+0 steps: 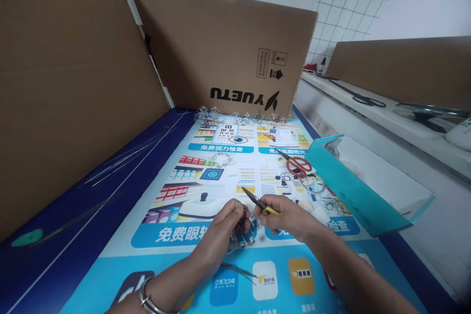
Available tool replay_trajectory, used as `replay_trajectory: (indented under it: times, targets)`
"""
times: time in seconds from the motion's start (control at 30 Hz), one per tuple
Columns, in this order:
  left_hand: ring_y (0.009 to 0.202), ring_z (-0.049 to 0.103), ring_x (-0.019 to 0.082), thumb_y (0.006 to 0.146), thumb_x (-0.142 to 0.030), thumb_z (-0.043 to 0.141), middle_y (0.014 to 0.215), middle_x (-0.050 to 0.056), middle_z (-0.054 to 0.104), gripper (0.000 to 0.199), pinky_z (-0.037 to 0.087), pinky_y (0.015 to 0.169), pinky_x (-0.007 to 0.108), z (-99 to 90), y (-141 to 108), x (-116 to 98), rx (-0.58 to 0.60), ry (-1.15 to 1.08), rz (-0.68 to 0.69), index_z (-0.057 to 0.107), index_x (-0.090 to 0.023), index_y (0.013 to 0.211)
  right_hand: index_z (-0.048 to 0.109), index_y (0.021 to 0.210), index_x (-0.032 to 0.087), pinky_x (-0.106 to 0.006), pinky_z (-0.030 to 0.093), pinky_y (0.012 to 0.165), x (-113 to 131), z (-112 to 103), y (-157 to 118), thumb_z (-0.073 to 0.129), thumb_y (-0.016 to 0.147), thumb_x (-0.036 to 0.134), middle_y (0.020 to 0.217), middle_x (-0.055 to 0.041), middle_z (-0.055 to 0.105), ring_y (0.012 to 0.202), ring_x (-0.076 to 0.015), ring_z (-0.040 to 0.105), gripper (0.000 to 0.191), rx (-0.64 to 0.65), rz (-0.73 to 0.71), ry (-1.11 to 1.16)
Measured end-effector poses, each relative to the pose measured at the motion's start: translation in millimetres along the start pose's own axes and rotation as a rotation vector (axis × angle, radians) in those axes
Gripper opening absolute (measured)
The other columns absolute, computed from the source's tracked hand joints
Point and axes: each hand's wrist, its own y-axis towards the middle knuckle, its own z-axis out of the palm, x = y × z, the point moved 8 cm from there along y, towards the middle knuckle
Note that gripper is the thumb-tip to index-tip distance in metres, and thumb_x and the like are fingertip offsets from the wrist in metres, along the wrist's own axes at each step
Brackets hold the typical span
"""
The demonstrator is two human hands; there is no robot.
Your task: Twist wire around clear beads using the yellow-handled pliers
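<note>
- Thin dark strands [239, 271] lie on the printed mat beside the left forearm, which wears a silver bangle [147, 298].
- The left hand [228, 217] pinches a clear-beaded wire piece [243, 241], its fingertips drawn together, the beads hanging just above the mat.
- Alongside, the right hand [285, 213] wraps its fingers around yellow-handled pliers [260, 203], their nose angled away, apart from the beads.
- Red-handled scissors [299, 167] lie beyond, near an open teal box [362, 191].
- Farther back, a row of beaded wirework [243, 119] lines an upright "YUETU" cardboard panel [221, 44].
</note>
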Motion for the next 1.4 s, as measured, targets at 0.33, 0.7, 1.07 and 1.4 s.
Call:
replay_trajectory:
  times: [0.33, 0.7, 1.07, 1.4]
  targets:
    - [0.056, 0.045, 0.013, 0.087, -0.044, 0.042, 0.061, 0.0, 0.055, 0.03, 0.03, 0.054, 0.023, -2.4, 1, 10, 0.025, -0.034, -0.028, 0.047, -0.018, 0.072, 0.055, 0.086, 0.019, -0.017, 0.031, 0.045, 2, -4, 0, 0.053, 0.072, 0.021, 0.062, 0.0055, 0.043, 0.051, -0.0069, 0.035, 0.014, -0.057, -0.033, -0.28]
    - [0.056, 0.046, 0.012, 0.088, -0.038, 0.043, 0.061, -0.001, 0.054, 0.025, 0.033, 0.055, 0.022, -1.5, 2, 12, 0.021, -0.153, -0.07, 0.05, -0.018, 0.074, 0.052, 0.081, 0.019, -0.018, 0.03, 0.047, -5, 4, 6, 0.051, 0.072, 0.018, 0.064, 0.0051, 0.044, 0.056, -0.0082, 0.037, 0.009, -0.089, -0.079, -0.326]
    - [0.053, 0.049, 0.011, 0.086, -0.041, 0.046, 0.058, 0.0, 0.056, 0.026, 0.034, 0.052, 0.021, -3.6, 4, 15, 0.038, -0.12, -0.086, 0.05, -0.017, 0.076, 0.053, 0.081, 0.019, -0.018, 0.03, 0.048, -8, 1, 8, 0.052, 0.071, 0.018, 0.065, 0.005, 0.044, 0.057, -0.0082, 0.037, 0.01, -0.122, -0.091, -0.343]
    - [0.065, 0.058, 0.013, 0.08, -0.02, 0.058, 0.068, 0.002, 0.063, 0.013, 0.04, 0.06, 0.024, 5.0, 5, 8, 0.238, -0.105, -0.12, 0.046, -0.017, 0.085, 0.055, 0.081, 0.02, -0.019, 0.031, 0.052, -9, -9, 9, 0.054, 0.068, 0.017, 0.068, 0.0042, 0.05, 0.061, -0.01, 0.042, 0.013, -0.209, -0.123, -0.371]
